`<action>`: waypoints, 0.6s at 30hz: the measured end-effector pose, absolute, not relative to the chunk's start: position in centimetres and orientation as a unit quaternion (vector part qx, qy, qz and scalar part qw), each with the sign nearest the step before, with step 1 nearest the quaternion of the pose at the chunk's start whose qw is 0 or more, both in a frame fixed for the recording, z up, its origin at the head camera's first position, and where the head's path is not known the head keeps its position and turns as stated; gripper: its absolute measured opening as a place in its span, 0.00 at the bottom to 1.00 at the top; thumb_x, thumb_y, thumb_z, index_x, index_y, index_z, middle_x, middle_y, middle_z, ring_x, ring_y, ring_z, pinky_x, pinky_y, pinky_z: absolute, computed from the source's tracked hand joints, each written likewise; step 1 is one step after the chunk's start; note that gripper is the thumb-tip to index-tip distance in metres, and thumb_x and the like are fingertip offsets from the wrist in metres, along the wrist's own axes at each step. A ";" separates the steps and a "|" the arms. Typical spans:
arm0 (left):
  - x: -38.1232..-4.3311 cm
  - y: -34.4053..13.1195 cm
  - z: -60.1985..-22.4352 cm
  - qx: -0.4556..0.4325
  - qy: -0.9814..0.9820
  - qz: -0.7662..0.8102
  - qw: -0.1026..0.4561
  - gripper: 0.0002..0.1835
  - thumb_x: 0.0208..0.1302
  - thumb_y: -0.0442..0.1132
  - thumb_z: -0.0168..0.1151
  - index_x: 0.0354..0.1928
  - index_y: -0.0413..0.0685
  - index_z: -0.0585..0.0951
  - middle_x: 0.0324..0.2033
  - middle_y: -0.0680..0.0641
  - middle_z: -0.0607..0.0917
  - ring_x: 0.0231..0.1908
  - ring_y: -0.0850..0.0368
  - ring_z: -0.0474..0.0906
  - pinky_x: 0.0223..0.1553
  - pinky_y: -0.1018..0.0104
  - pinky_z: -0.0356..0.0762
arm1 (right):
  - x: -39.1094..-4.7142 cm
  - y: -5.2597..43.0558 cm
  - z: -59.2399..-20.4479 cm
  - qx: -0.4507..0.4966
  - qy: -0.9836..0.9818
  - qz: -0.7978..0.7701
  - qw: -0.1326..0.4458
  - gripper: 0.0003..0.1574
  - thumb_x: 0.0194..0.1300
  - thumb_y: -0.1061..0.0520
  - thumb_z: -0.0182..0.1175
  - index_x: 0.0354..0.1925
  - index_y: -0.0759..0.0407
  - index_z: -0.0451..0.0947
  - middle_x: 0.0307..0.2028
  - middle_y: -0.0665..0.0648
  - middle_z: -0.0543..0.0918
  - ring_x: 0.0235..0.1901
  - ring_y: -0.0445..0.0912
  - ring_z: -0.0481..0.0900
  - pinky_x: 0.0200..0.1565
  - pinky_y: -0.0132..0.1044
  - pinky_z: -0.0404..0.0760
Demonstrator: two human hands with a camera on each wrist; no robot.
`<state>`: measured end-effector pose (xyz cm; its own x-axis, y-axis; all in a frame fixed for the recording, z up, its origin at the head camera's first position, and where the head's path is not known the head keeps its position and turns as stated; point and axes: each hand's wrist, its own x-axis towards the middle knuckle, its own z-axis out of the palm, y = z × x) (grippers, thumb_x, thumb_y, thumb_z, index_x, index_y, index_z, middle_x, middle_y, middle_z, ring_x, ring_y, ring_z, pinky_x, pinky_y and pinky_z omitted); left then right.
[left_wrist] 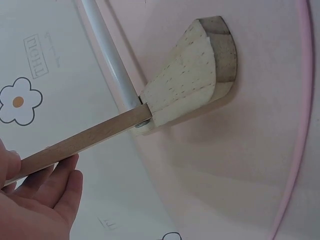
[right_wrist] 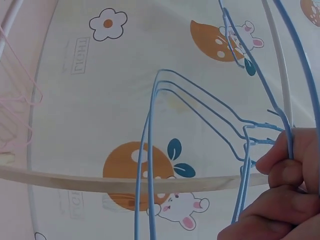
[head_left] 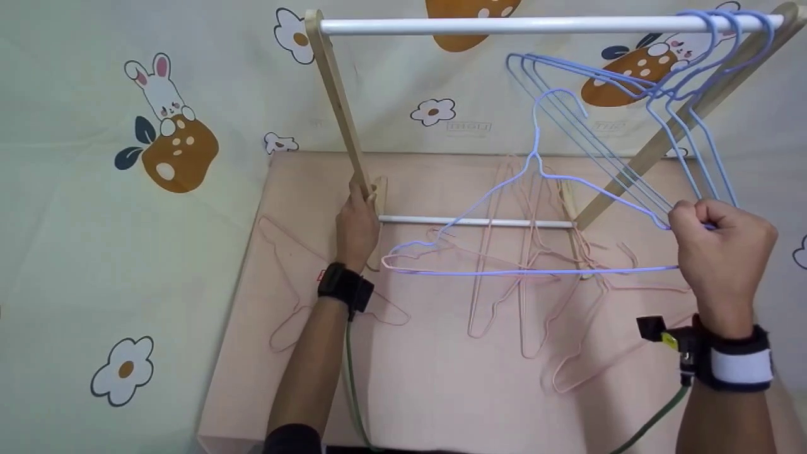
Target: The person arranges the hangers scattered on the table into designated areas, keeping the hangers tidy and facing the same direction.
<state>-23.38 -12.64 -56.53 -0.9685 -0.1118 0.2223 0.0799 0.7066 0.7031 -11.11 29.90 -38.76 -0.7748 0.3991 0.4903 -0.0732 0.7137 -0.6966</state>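
My right hand (head_left: 725, 255) grips a blue clothes hanger (head_left: 536, 135) by one end, its hook pointing up and its long bar stretching left in front of the rack. Several other blue hangers (head_left: 668, 94) hang from the right end of the white rail (head_left: 504, 25), close behind that hand. In the right wrist view the curled fingers (right_wrist: 285, 200) wrap the blue wire. My left hand (head_left: 358, 230) holds the left wooden upright (head_left: 340, 101) of the rack low down, with thumb and fingers on either side of it in the left wrist view.
Several pink hangers (head_left: 561, 378) lie scattered on the pink-covered table (head_left: 441, 391), some under the blue hanger. A lower white bar (head_left: 466, 221) joins the wooden feet. The right upright (head_left: 687, 120) slants up behind the hung hangers. A patterned sheet (head_left: 208, 252) surrounds the table.
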 end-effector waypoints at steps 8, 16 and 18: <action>-23.4 -12.7 -56.6 0.006 -0.914 -0.386 0.124 0.23 0.90 0.38 0.49 0.78 0.37 0.64 0.60 0.33 0.86 0.39 0.42 0.86 0.35 0.50 0.84 | -11.2 29.8 -38.7 -0.092 -0.861 0.378 0.329 0.28 0.71 0.69 0.57 0.12 0.66 0.71 0.13 0.41 0.70 0.15 0.34 0.59 0.23 0.27 0.53; -23.4 -12.8 -56.8 -0.007 -0.914 -0.381 0.137 0.21 0.90 0.38 0.49 0.75 0.35 0.66 0.56 0.31 0.86 0.39 0.40 0.87 0.34 0.48 0.85 | -11.1 29.7 -38.3 -0.087 -0.849 0.400 0.334 0.29 0.74 0.66 0.58 0.13 0.72 0.70 0.13 0.41 0.68 0.16 0.35 0.58 0.23 0.28 0.53; -23.4 -12.8 -56.7 -0.011 -0.915 -0.379 0.139 0.21 0.90 0.38 0.49 0.75 0.34 0.65 0.54 0.30 0.86 0.38 0.39 0.87 0.33 0.48 0.85 | -11.1 29.6 -38.2 -0.087 -0.848 0.401 0.335 0.29 0.74 0.67 0.58 0.13 0.72 0.70 0.13 0.41 0.67 0.16 0.35 0.57 0.23 0.28 0.53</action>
<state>-23.37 -12.81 -56.71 -0.9613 -0.0854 0.2621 0.1248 0.7129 0.6901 -11.07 29.63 -38.24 -0.7598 0.4171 0.4987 -0.1204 0.6635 -0.7384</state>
